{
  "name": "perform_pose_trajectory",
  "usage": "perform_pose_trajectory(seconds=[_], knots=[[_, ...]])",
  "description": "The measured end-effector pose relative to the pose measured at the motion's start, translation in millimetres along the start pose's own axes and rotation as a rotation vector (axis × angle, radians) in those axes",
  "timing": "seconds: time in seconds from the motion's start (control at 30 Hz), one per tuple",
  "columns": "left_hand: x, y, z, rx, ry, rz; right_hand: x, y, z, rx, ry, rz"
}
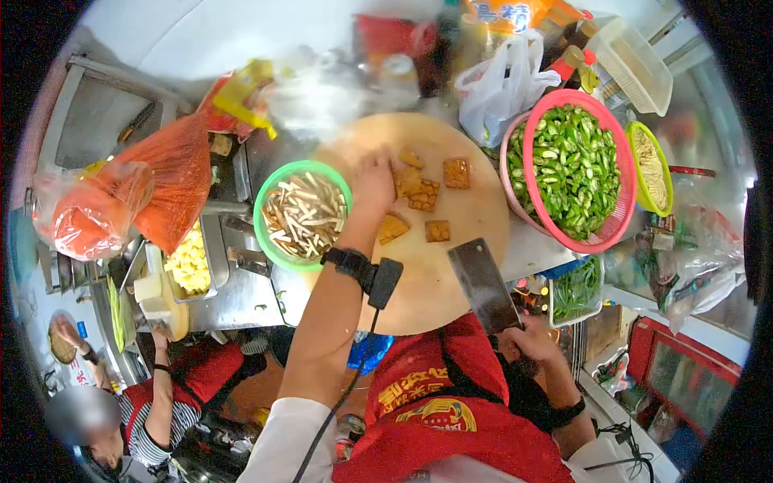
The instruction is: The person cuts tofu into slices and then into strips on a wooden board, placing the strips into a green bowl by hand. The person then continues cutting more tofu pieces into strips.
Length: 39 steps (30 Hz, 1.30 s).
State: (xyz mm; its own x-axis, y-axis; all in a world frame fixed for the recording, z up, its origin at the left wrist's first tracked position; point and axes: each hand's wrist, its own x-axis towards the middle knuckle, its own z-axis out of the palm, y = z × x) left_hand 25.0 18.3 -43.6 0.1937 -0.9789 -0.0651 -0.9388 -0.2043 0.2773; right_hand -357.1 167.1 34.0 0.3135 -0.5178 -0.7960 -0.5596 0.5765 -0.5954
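Observation:
My left hand (375, 182) lies low over the left part of a round wooden chopping board (354, 298), its fingers stretched forward. Beside its fingertips are pieces of browned tofu (423, 196), some overlapping; the hand's edge meets the nearest ones. Separate from these, a square tofu piece (456, 173) sits to the right and a smaller one (437, 231) nearer to me. In my right hand (529, 338) is the handle of a cleaver (483, 282). Its broad blade slants over the board's near right edge, away from the tofu.
Left of the board stands a green basket (259, 217) of pale cut strips. Pink baskets (531, 173) of sliced green peppers flank it on the right, with a yellow-green basket (667, 181) beyond. A tray of yellow chunks (189, 262) and another person (165, 394) are at the left.

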Motion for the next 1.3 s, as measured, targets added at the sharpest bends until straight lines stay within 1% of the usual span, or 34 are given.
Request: perform_pose_trajectory(seconds=[0.03,0.07,0.1,0.13,0.17,0.23,0.27,0.33,0.37,0.43,0.5,0.53,0.57,0.6,0.63,0.67,0.7,0.73,0.8,0.83,0.9,0.93,1.0,1.03,1.1,1.13,1.2,1.23,1.3], knots=[[5,2,-10,0.000,-0.001,0.007,7,17,1,0.037,-0.036,-0.019],[10,4,-20,0.046,-0.144,-0.046,11,31,1,0.074,-0.073,-0.040],[13,6,-30,0.093,-0.285,-0.099,10,29,2,0.080,-0.069,-0.043],[13,5,-37,0.131,-0.328,-0.082,8,25,4,0.052,-0.064,-0.058],[12,0,-34,0.135,-0.330,-0.075,5,24,5,0.024,-0.059,-0.070],[7,-4,-31,0.212,-0.186,0.045,5,24,5,0.014,-0.061,-0.055],[1,-5,-28,0.215,-0.188,0.048,4,24,6,0.000,-0.067,-0.037],[-28,16,-58,-0.138,-0.093,0.022,5,26,8,-0.010,-0.048,-0.062],[-44,24,-70,-0.134,-0.100,0.023,6,26,9,-0.024,-0.026,-0.089],[-84,37,-85,-0.319,-0.292,-0.198,6,19,10,-0.008,-0.029,-0.100],[-125,28,-54,-0.280,-0.229,-0.134,11,12,11,-0.003,-0.039,-0.113],[-143,20,-33,-0.278,-0.232,-0.146,14,10,11,-0.021,-0.063,-0.163],[-161,11,-11,-0.213,-0.093,-0.095,17,7,12,-0.040,-0.089,-0.213],[-172,10,-4,-0.147,0.047,-0.045,22,2,12,-0.154,-0.102,-0.255],[-181,8,3,-0.147,0.045,-0.059,25,-4,14,-0.160,-0.114,-0.250],[-191,6,10,-0.126,0.062,-0.030,26,-12,17,-0.202,-0.128,-0.239],[-196,7,12,-0.104,0.081,-0.002,29,-20,20,-0.245,-0.140,-0.229],[-200,5,13,-0.107,0.080,-0.016,33,-23,22,-0.254,-0.151,-0.225],[-207,0,13,-0.110,0.093,-0.006,40,-25,29,-0.322,-0.132,-0.305],[-209,-2,12,-0.111,0.094,-0.019,42,-30,30,-0.331,-0.143,-0.305],[-213,-7,12,-0.218,0.206,-0.040,41,-40,33,-0.373,-0.167,-0.295],[-215,-11,13,-0.221,0.208,-0.050,43,-37,33,-0.381,-0.173,-0.293],[-217,-16,13,-0.168,0.155,0.014,50,-30,34,-0.352,-0.195,-0.347],[-218,-15,13,-0.170,0.156,0.008,50,-30,34,-0.356,-0.199,-0.346],[-220,-15,13,-0.125,0.093,-0.028,51,-30,36,-0.378,-0.202,-0.351],[-221,-15,14,-0.126,0.092,-0.030,52,-28,37,-0.379,-0.204,-0.350],[-223,-15,17,-0.108,0.131,0.021,54,-26,39,-0.361,-0.190,-0.432],[-224,-14,20,-0.110,0.130,0.019,54,-28,40,-0.362,-0.191,-0.431],[-225,-8,26,-0.214,0.179,0.025,52,-35,43,-0.419,-0.195,-0.385]])
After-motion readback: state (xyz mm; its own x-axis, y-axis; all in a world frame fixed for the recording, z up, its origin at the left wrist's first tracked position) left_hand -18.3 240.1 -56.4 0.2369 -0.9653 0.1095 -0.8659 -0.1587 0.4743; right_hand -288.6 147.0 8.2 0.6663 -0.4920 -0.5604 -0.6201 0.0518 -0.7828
